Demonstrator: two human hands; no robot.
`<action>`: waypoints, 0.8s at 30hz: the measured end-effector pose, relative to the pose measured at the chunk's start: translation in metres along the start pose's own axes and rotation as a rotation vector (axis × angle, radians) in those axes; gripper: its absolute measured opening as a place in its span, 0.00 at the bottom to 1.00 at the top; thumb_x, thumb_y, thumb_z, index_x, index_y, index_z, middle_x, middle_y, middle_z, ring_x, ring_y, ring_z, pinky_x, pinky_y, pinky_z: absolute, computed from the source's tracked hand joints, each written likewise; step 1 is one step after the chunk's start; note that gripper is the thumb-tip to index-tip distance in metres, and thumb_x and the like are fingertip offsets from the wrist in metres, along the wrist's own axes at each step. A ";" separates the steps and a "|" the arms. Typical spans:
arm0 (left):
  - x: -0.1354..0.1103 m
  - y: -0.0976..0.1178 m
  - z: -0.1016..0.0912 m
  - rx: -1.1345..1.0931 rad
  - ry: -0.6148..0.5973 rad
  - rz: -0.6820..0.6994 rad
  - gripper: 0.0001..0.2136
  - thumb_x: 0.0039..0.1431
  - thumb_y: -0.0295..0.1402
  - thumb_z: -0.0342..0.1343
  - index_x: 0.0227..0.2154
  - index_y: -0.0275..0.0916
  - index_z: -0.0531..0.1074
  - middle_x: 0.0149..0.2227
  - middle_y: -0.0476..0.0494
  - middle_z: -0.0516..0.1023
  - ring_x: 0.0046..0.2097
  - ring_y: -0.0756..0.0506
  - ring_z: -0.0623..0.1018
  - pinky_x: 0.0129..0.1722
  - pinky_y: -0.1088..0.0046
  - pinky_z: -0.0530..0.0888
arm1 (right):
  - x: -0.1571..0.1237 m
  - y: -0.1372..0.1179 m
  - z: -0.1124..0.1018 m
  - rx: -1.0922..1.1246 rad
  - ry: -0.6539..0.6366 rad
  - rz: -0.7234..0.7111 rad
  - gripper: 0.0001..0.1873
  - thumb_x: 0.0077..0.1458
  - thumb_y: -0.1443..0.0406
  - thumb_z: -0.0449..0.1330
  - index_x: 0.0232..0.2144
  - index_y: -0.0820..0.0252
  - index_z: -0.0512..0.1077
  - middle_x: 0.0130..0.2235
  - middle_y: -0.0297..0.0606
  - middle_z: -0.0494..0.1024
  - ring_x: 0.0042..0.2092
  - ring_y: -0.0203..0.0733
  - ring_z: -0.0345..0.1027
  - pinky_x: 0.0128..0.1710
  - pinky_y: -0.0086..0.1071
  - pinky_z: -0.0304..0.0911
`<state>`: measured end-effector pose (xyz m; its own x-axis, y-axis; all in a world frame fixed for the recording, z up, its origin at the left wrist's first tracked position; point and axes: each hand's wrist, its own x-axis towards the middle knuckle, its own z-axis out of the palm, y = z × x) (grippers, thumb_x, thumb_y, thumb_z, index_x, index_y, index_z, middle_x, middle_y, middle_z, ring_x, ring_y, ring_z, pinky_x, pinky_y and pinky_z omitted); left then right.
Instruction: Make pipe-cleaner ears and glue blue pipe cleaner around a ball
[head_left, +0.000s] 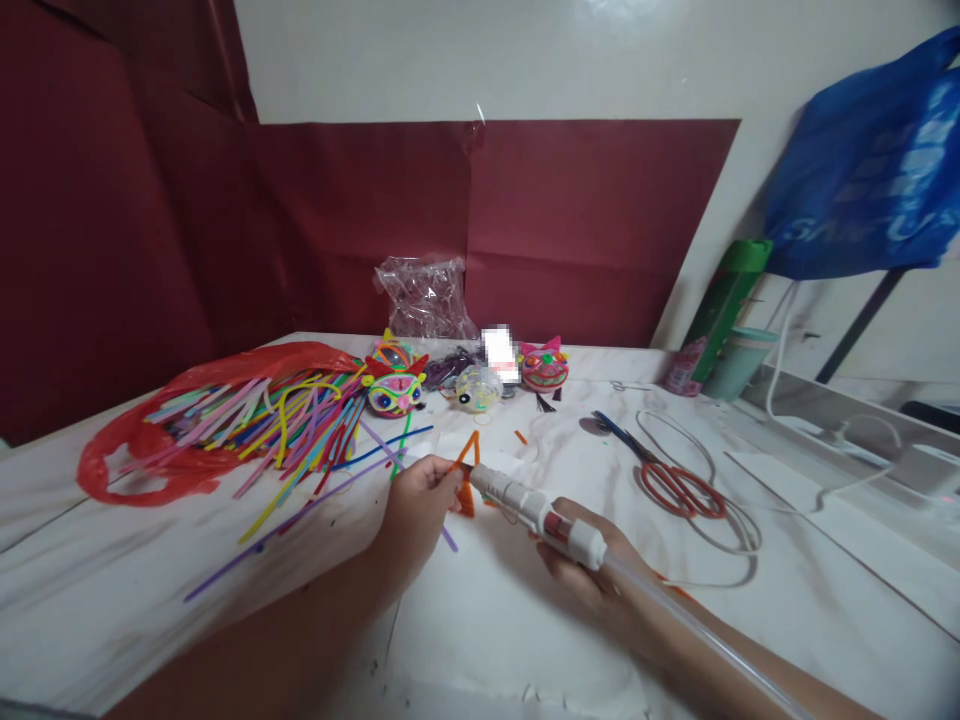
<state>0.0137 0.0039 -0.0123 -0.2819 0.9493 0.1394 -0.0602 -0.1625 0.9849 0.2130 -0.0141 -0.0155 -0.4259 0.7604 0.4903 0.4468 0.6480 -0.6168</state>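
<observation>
Left hand (421,502): thumb and fingertips pinch a bent orange fuzzy craft stem (475,445), which rises in a pointed loop just beyond them. Right hand (574,580): fingers wrap around a white plastic glue gun (514,497); a long translucent glue stick (690,620) trails from its rear over the right forearm. The nozzle lies close beside the left fingertips; contact with the stem cannot be confirmed. Left of the left fingers, a red plastic bag (277,354) holds multicoloured fuzzy stems (262,420). Right of the right fingers, orange-handled metal scissors (649,460) lie on the white marbled table (825,600).
</observation>
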 end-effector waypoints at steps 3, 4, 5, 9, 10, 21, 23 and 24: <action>0.000 0.000 0.000 0.012 0.003 0.014 0.06 0.41 0.34 0.58 0.19 0.37 0.71 0.15 0.53 0.70 0.19 0.52 0.69 0.21 0.78 0.66 | 0.000 0.001 0.001 -0.011 0.005 0.007 0.04 0.51 0.65 0.50 0.25 0.57 0.61 0.22 0.31 0.62 0.25 0.36 0.59 0.22 0.28 0.53; 0.000 0.000 -0.001 0.016 0.002 0.014 0.06 0.42 0.34 0.58 0.20 0.36 0.71 0.15 0.53 0.70 0.19 0.52 0.69 0.21 0.78 0.66 | 0.000 0.001 0.001 -0.016 0.004 -0.001 0.04 0.51 0.66 0.50 0.25 0.57 0.61 0.22 0.31 0.62 0.25 0.36 0.58 0.22 0.28 0.53; 0.000 0.000 -0.001 0.017 -0.002 0.011 0.05 0.42 0.33 0.58 0.20 0.36 0.72 0.15 0.53 0.69 0.19 0.52 0.70 0.21 0.78 0.66 | 0.001 0.001 0.001 -0.021 0.005 -0.015 0.04 0.51 0.65 0.50 0.25 0.57 0.61 0.22 0.31 0.62 0.25 0.36 0.58 0.22 0.28 0.53; 0.000 -0.001 -0.001 0.023 -0.009 -0.007 0.05 0.42 0.34 0.58 0.20 0.37 0.72 0.14 0.54 0.68 0.19 0.51 0.71 0.21 0.77 0.65 | 0.001 0.003 0.003 -0.031 0.036 -0.052 0.04 0.51 0.65 0.50 0.25 0.57 0.61 0.22 0.32 0.63 0.25 0.36 0.58 0.21 0.28 0.54; 0.000 -0.001 -0.001 0.027 -0.006 -0.005 0.05 0.42 0.34 0.58 0.20 0.37 0.71 0.14 0.54 0.68 0.19 0.51 0.70 0.21 0.78 0.65 | 0.001 0.005 0.004 -0.032 0.048 -0.036 0.03 0.51 0.66 0.50 0.25 0.57 0.61 0.22 0.32 0.63 0.24 0.36 0.58 0.21 0.28 0.53; 0.001 0.000 -0.001 0.028 -0.008 0.008 0.05 0.42 0.32 0.58 0.19 0.36 0.71 0.14 0.54 0.69 0.19 0.52 0.69 0.21 0.78 0.64 | 0.001 0.018 0.008 0.014 0.042 0.003 0.06 0.48 0.64 0.52 0.22 0.57 0.60 0.20 0.31 0.61 0.23 0.35 0.56 0.19 0.27 0.51; 0.001 -0.001 -0.001 0.033 -0.006 0.014 0.05 0.42 0.32 0.58 0.19 0.36 0.72 0.14 0.53 0.69 0.19 0.52 0.69 0.22 0.77 0.64 | 0.002 0.019 0.008 0.008 0.028 -0.039 0.06 0.47 0.63 0.52 0.22 0.57 0.60 0.21 0.32 0.63 0.24 0.35 0.57 0.20 0.27 0.52; 0.001 -0.001 -0.001 0.036 -0.003 0.020 0.05 0.42 0.33 0.58 0.19 0.36 0.72 0.14 0.53 0.69 0.19 0.51 0.69 0.22 0.77 0.65 | 0.002 0.020 0.008 0.000 0.037 -0.058 0.06 0.47 0.63 0.52 0.21 0.57 0.60 0.21 0.32 0.63 0.24 0.36 0.57 0.20 0.27 0.52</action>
<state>0.0126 0.0047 -0.0129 -0.2796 0.9468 0.1592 -0.0205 -0.1716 0.9849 0.2150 -0.0002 -0.0317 -0.4218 0.7226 0.5477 0.4219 0.6911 -0.5868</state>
